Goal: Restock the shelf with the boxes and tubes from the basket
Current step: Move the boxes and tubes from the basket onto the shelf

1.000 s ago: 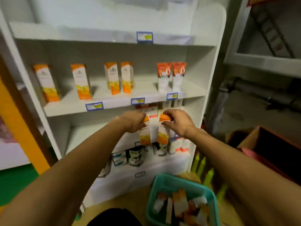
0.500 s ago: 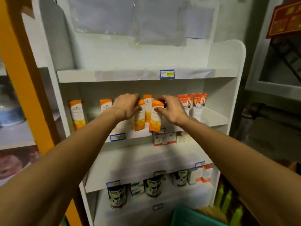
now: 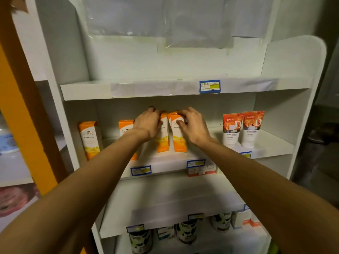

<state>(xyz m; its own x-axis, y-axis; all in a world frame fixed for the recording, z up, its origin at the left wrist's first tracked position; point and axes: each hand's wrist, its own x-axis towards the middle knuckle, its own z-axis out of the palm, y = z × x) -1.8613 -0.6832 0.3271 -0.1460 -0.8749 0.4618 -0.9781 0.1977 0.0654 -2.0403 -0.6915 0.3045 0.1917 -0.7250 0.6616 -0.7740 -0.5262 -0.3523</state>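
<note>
Two orange-and-white boxes stand upright on the middle shelf [image 3: 266,143] of the white rack. My left hand [image 3: 147,123] grips the top of the left box [image 3: 162,140]. My right hand [image 3: 192,125] holds the top of the right box [image 3: 178,140]. Both box bottoms rest on or just above the shelf board. Two more such boxes stand to the left, one at the far left [image 3: 89,138], one [image 3: 125,127] partly behind my left wrist. Two white-and-red tubes [image 3: 243,129] stand at the right. The basket is out of view.
The top shelf [image 3: 146,88] holds nothing. Small white-and-red boxes [image 3: 201,169] sit below the middle shelf's edge. Black-and-white cans [image 3: 186,231] and small boxes stand on the lowest visible shelf. An orange post [image 3: 22,107] runs down the left side.
Both hands rose from basket height to the middle shelf with a box each and moved them deeper onto it. The view tilted up, so the basket left the frame.
</note>
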